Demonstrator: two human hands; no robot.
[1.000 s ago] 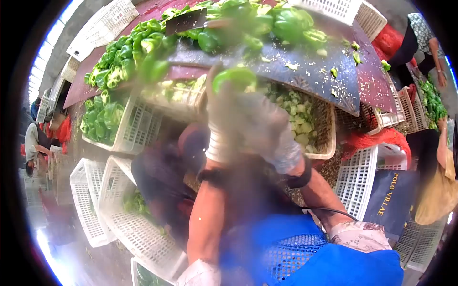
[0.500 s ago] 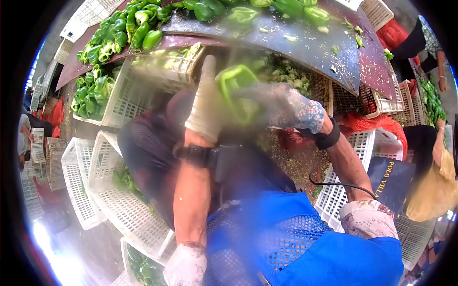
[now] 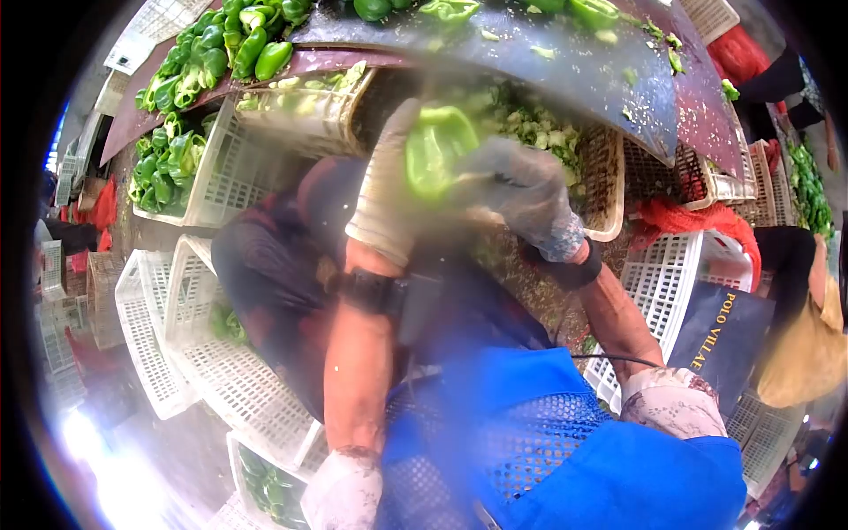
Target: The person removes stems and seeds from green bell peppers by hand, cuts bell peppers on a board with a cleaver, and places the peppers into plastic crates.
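Note:
A cut green pepper [image 3: 435, 152], its hollow side showing, is held in front of my body by my left hand [image 3: 386, 181], which wears a pale striped glove. Its thumb points up along the pepper's left side. My right hand [image 3: 526, 190], in a grey patterned glove, is curled at the pepper's right edge; a blurred patch hides its fingertips and anything in them. Beyond both hands, a crate [image 3: 604, 199] of pale green pepper pieces stands under the table edge.
Green peppers [image 3: 201, 64] lie heaped on the dark red table [image 3: 124, 124], beside a dark board [image 3: 565, 84] with scraps. White crates [image 3: 231, 177] stand at left, another [image 3: 649, 305] at right under red netting [image 3: 707, 228]. A co-worker's arm and tan clothing [image 3: 804, 353] show at far right.
The pepper came down from near the table into view between my hands. Since half a second ago, my right hand has shifted slightly down and curled, and the pepper's hollow faces up more.

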